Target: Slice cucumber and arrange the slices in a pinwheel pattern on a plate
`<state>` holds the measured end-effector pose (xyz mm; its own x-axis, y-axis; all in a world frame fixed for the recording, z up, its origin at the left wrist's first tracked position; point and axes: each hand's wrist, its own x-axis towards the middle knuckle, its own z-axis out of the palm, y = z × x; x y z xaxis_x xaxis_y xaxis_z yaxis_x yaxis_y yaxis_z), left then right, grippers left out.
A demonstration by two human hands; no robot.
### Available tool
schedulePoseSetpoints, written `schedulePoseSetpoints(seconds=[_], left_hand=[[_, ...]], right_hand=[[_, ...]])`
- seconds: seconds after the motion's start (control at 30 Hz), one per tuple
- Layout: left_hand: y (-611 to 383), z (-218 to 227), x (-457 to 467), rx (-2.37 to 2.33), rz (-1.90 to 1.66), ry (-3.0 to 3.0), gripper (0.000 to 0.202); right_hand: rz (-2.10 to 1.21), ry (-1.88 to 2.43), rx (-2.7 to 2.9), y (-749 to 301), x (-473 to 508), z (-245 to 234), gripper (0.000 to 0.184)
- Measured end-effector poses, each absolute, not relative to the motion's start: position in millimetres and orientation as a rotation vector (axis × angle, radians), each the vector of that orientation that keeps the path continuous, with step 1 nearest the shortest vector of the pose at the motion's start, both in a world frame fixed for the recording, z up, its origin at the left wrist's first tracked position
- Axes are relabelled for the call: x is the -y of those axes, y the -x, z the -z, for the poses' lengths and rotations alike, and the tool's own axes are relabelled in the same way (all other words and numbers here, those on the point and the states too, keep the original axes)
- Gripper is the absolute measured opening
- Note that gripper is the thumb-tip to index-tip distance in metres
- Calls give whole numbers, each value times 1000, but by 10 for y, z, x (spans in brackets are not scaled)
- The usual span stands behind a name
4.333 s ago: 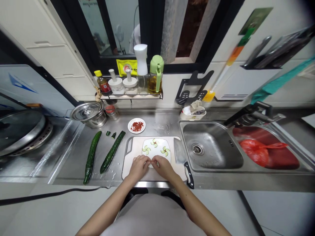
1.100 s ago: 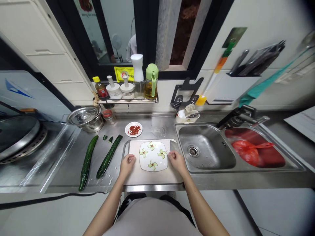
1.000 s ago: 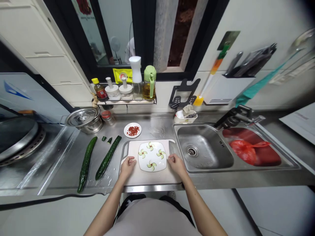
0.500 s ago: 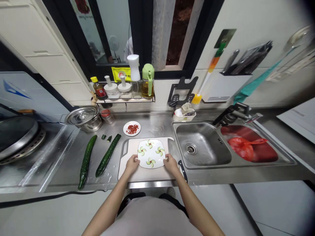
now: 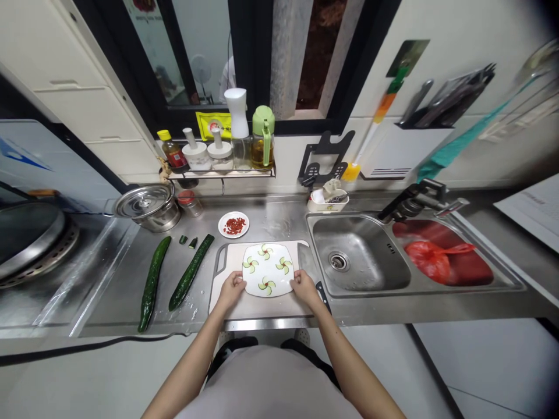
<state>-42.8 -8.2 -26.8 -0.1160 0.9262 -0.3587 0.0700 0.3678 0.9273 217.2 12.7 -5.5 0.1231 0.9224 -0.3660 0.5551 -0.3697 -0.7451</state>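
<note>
Both hands grip opposite edges of a white squarish plate (image 5: 269, 269) over the cutting board (image 5: 257, 308). My left hand (image 5: 233, 287) pinches its left edge, and my right hand (image 5: 304, 286) pinches the right edge. Several pinwheels of green-edged slices with small red centres, such as the nearest pinwheel (image 5: 266, 285), are arranged on the plate. Whether the plate rests on the board or hangs just above it, I cannot tell. A knife (image 5: 324, 295) with a black handle lies by the board's right side, partly hidden by my right arm. Behind the board is a small white dish (image 5: 234, 225) of chopped red pieces.
Left of the board lie a whole cucumber (image 5: 154, 282), a cut cucumber (image 5: 192, 272) and two cucumber ends (image 5: 188, 241). A lidded steel pot (image 5: 159, 212) stands behind them. To the right is a double sink (image 5: 362, 256), with a red plastic bag (image 5: 430, 261) in one basin.
The view has shifted very slightly. Both hands keep hold of the plate, which has barely moved.
</note>
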Motion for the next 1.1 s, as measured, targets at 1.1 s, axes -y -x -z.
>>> schedulePoseSetpoints(seconds=[1.1], left_hand=[[477,-544,323,-1284,-1081,-631,61]], right_hand=[[-1450,1622,1140,-2149,-4,-596,30]])
